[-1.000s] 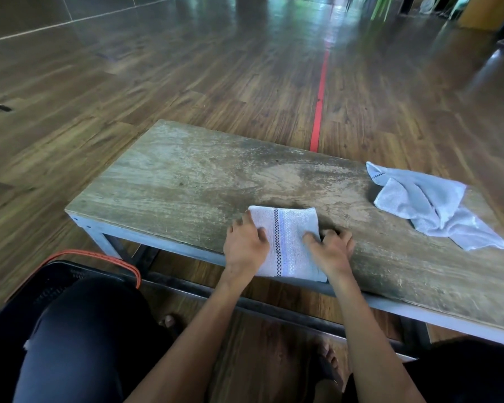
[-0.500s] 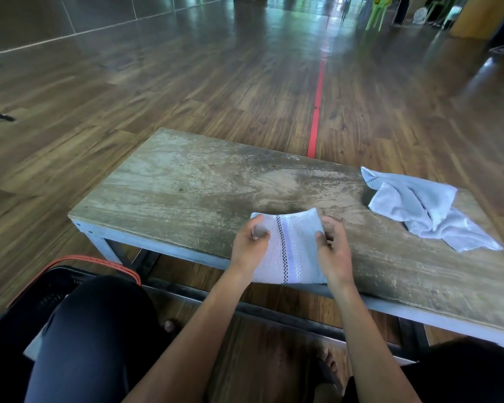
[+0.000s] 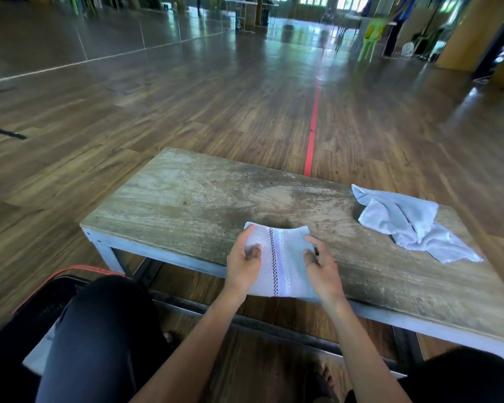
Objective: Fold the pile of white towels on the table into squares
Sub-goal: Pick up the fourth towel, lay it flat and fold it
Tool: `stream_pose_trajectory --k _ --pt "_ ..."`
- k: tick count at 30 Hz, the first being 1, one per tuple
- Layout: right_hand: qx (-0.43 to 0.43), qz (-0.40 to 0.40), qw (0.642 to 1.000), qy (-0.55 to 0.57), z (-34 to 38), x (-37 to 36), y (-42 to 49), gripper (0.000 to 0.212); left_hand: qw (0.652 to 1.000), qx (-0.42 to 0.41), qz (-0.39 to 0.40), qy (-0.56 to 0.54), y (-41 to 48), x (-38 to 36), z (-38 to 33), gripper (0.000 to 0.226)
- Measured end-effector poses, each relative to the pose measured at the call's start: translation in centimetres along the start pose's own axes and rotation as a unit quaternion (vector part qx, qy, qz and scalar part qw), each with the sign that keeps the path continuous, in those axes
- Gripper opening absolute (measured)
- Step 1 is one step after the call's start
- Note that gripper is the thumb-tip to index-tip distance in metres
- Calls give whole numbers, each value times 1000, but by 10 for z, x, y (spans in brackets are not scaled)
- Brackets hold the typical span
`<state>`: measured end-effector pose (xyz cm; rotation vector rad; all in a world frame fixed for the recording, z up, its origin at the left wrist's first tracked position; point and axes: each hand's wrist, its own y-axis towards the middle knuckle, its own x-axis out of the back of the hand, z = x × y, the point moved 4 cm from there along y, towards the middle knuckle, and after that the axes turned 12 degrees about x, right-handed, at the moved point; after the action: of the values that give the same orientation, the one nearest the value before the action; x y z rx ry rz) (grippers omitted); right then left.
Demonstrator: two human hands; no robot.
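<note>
A folded white towel (image 3: pixel 281 257) with a dark checked stripe and a pale purple band is held just above the near edge of the low wooden table (image 3: pixel 186 199). My left hand (image 3: pixel 243 266) grips its left side, thumb on top. My right hand (image 3: pixel 320 264) pinches its right side. The towel's far edge sags in the middle between my hands. A second white towel (image 3: pixel 410 223) lies crumpled and unfolded on the right part of the table, apart from both hands.
A black basket with an orange rim (image 3: pixel 58 283) stands on the floor at my left, beside my knee (image 3: pixel 99 330). A red line (image 3: pixel 313 126) runs across the wooden floor beyond the table. Chairs and tables stand far back.
The folded towel lay flat under my hands a second ago; both hands have since gripped its sides and raised it off the table. The camera view has tilted upward.
</note>
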<state>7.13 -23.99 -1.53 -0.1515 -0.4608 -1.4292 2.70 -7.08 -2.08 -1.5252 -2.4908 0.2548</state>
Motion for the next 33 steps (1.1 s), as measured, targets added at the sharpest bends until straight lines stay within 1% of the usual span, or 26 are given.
stream_pose_trajectory --k 3,8,14,17,20,23,28,33 --pt "16 1 1000 17 25 2 -2 29 1000 -20 1 -9 -10 15 -20 45" --pt "81 26 996 32 82 -5 -4 30 997 -69 -12 -12 -33 64 -54 46" --pt "135 114 984 37 154 -37 -14 32 987 -129 -98 -11 -69 134 -79 49" --pt "148 152 976 57 180 -64 -23 31 980 -129 -144 -35 -93 170 -83 46" --pt "166 195 963 77 202 -95 -34 30 971 -120 -202 -50 -116 210 -83 47" --pt "183 237 949 102 223 -128 -48 30 960 -126 -246 -35 -142 249 -82 50" --pt "210 323 916 109 253 -184 -80 33 940 -120 -317 -44 -183 305 -67 51" --pt "243 392 881 108 268 -238 -104 34 916 -92 -389 -42 -204 346 -37 61"
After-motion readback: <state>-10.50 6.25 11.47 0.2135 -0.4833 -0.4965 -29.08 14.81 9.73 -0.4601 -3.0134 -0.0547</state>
